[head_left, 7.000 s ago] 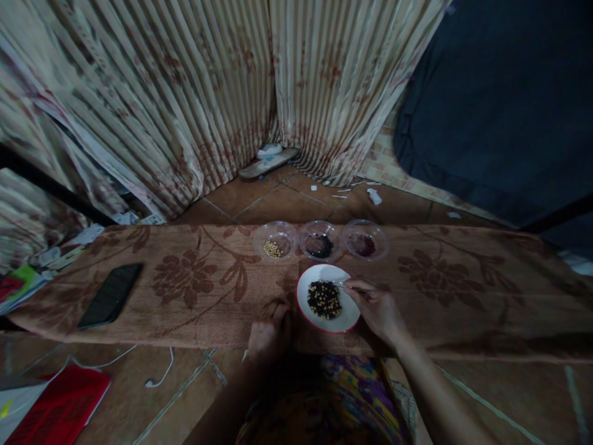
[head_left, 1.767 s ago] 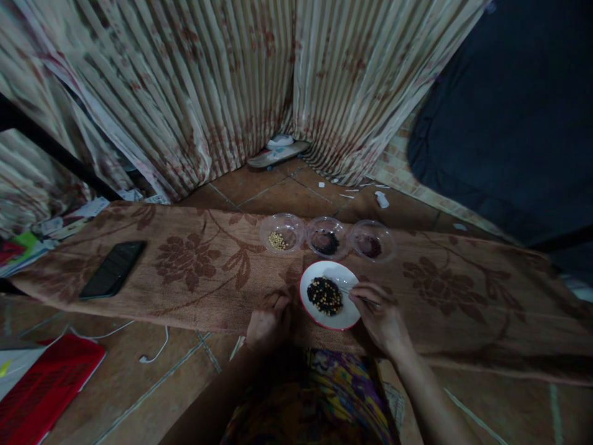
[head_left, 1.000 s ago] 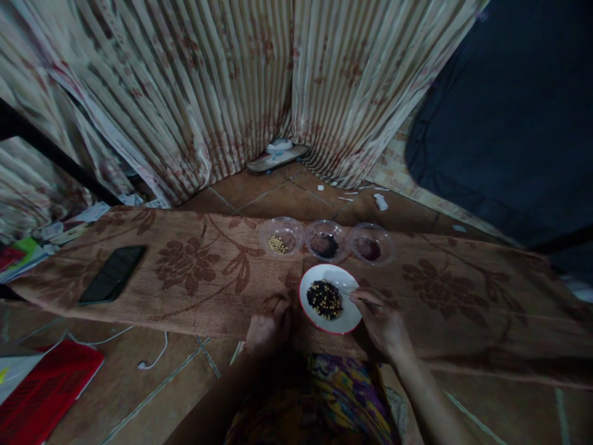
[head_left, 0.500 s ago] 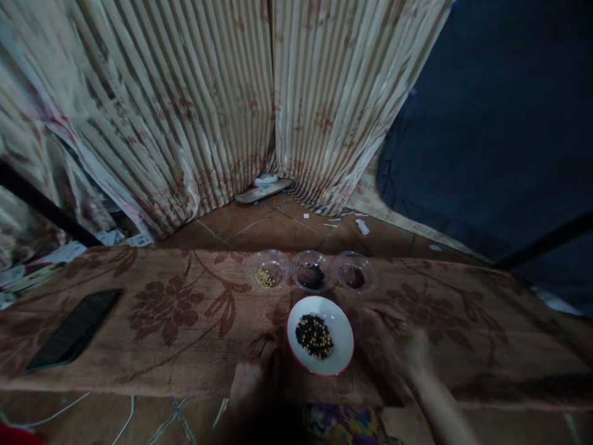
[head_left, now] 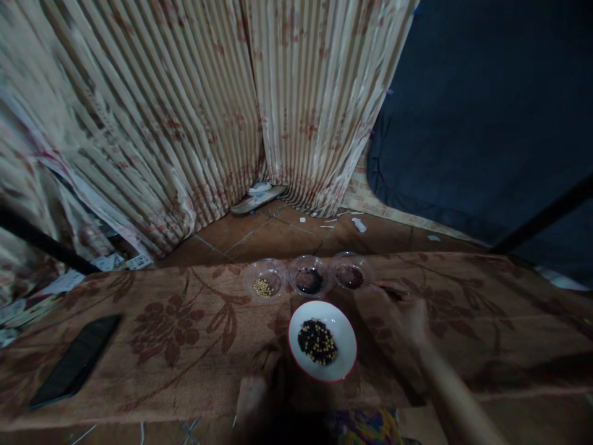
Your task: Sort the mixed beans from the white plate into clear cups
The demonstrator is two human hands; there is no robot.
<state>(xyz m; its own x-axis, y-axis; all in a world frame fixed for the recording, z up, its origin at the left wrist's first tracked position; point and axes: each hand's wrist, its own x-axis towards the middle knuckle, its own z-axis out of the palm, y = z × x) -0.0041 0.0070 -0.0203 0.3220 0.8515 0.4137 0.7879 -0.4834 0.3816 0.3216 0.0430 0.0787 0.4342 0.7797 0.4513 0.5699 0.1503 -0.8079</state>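
A white bowl (head_left: 341, 364) with a red rim stands on the cloth, with black and yellowish beans heaped inside. Just left of it rests my left hand (head_left: 257, 386), dark and loosely bent, its fingertips hard to make out. My right hand (head_left: 405, 312) reaches out beside the rightmost clear cup (head_left: 365, 266), which holds dark red beans. The fingers are extended at the cup's near right edge, with nothing visible in them; whether they touch it is unclear. The middle cup (head_left: 299, 262) holds black beans, and the left cup (head_left: 278, 269) holds yellowish beans.
A brown flowered cloth (head_left: 185, 364) covers the low table. A black phone (head_left: 76, 358) lies at its left. Behind hang striped curtains (head_left: 199, 111), with a skateboard (head_left: 257, 201) on the tiled floor below. Papers (head_left: 60, 284) lie at the far left.
My right hand has moved forward, closer to the rightmost cup. My left hand stays beside the bowl. The whole view has shifted and tilted slightly.
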